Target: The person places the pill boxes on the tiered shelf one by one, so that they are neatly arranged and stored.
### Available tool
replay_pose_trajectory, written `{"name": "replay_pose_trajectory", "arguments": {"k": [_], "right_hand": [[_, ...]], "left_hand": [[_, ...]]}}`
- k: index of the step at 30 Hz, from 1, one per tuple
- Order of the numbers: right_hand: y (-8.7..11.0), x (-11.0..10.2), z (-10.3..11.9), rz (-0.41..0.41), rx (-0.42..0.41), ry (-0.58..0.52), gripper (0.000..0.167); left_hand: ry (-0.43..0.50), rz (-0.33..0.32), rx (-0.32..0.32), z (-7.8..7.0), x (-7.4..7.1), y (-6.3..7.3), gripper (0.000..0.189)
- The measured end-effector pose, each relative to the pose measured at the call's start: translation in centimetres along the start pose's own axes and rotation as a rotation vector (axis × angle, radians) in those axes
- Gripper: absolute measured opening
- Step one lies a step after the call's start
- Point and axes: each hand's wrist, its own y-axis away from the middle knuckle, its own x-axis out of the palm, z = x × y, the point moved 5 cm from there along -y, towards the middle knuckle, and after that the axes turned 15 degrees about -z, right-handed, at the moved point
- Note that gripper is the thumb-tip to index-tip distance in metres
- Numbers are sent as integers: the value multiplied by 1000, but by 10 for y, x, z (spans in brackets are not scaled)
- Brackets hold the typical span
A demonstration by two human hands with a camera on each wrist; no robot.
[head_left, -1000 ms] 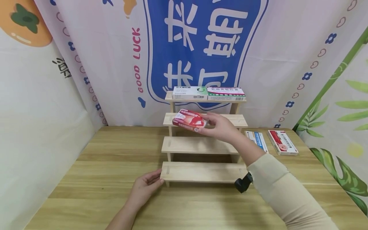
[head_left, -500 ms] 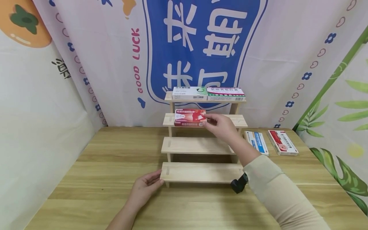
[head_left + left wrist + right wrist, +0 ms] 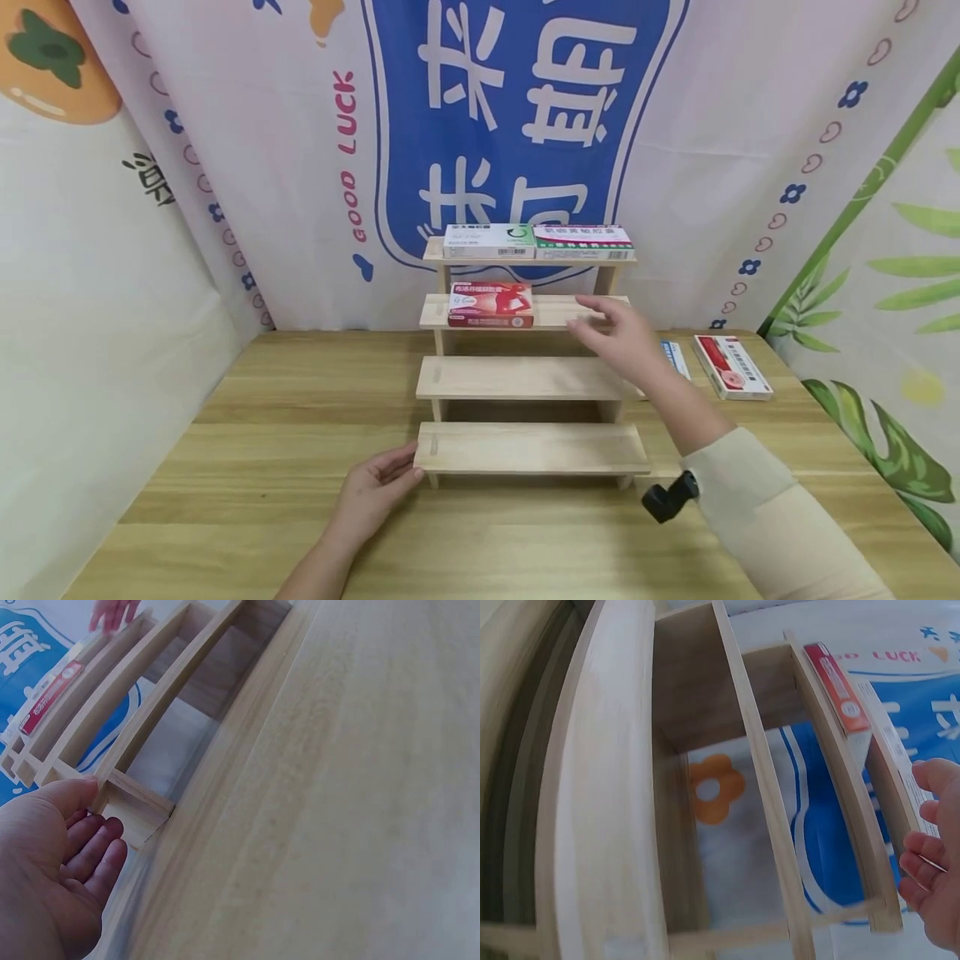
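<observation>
A stepped wooden display rack (image 3: 525,450) stands on the table, with several narrow shelves. My left hand (image 3: 377,492) pinches the left end of its lowest shelf; in the left wrist view the thumb lies against the shelf edge and the other fingers curl below. A red medicine box (image 3: 491,306) lies on the left part of the second shelf from the top. My right hand (image 3: 622,337) holds nothing and hovers by the right part of that shelf, fingers loosely bent, apart from the box. In the right wrist view the same hand (image 3: 937,855) shows at the right edge.
On the top shelf lie a white-and-green medicine box (image 3: 489,241) and a white-and-magenta one (image 3: 583,242), side by side. Right of the rack, a red-and-white box (image 3: 732,367) rests on the table (image 3: 247,467), beside a blue-and-white box (image 3: 675,358) partly hidden by my right arm. A printed cloth hangs behind.
My right hand set the red box straight on the second shelf, let go and drew away to the right. The left hand stays at the lowest shelf. The head view shifted slightly.
</observation>
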Motion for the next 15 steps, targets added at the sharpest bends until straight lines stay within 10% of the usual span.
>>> {"name": "replay_pose_trajectory", "arguments": {"k": [15], "right_hand": [[22, -83, -91, -121, 42, 152, 65]], "left_hand": [[-27, -7, -12, -2, -3, 0, 42]]}}
